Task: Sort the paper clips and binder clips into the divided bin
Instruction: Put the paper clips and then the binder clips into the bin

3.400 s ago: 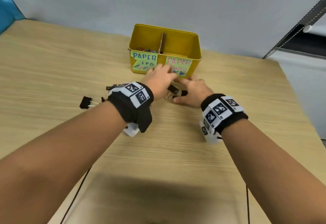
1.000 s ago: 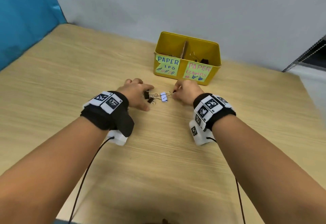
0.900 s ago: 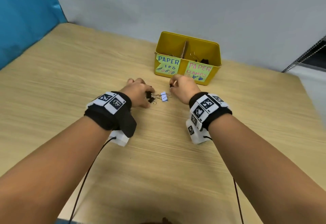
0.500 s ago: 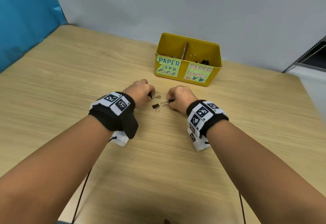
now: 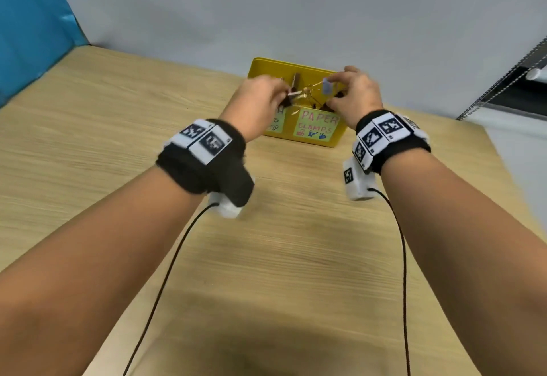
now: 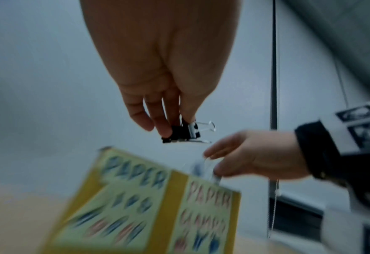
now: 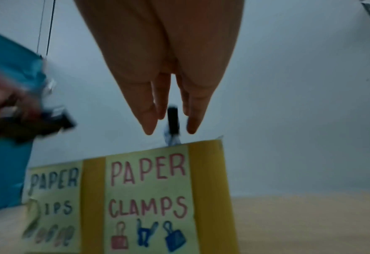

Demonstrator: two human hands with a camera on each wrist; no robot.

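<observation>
The yellow divided bin [image 5: 333, 138] stands at the far side of the wooden table, its right half labelled "PAPER CLAMPS" [image 7: 147, 185]. Both hands are raised over it. My left hand [image 5: 279, 94] pinches small black binder clips [image 6: 179, 133] between thumb and fingers, above the divider. Over the right compartment, my right hand [image 5: 331, 91] holds a pale blue-and-white binder clip [image 5: 326, 87] at its fingertips. In the right wrist view that clip [image 7: 172, 120] hangs between the downward-pointing fingers just above the rim. More clips lie inside the bin, mostly hidden by my hands.
A blue panel [image 5: 29, 26] rises at the table's left edge and a grey wall stands behind the bin. A metal rail and dark shelf [image 5: 515, 85] sit beyond the table's right edge. Cables [image 5: 165, 275] trail from both wrist cameras across the near table.
Both hands have lifted off the table with the binder clips and moved forward and up to above the bin. The spot where the clips lay now shows bare wood.
</observation>
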